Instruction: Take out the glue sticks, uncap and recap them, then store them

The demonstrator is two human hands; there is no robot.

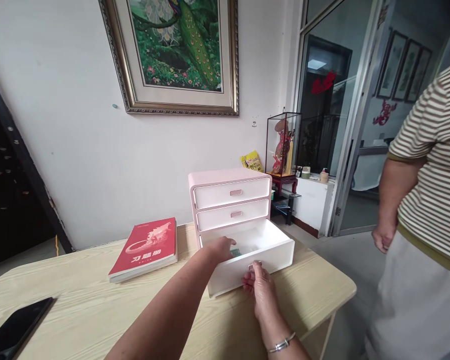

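Note:
A pink desktop drawer unit (228, 176) with white drawer fronts stands on the wooden table, its bottom drawer (281, 254) pulled out. My left hand (218, 248) reaches over the front into this drawer, at its left side. Beside its fingers is a small green item (235, 253), partly hidden by the drawer front. Most of those fingers are out of sight, so I cannot tell whether they grip the item. My right hand (261, 284), with a bracelet on the wrist, has its fingers closed on the drawer handle (253, 265).
A thick red book (146, 245) lies left of the unit, and a black phone (17, 327) lies at the table's near left. A person in a striped shirt (435, 150) stands on the right. Behind the unit are a yellow packet (252, 161) and a glass display case (284, 145).

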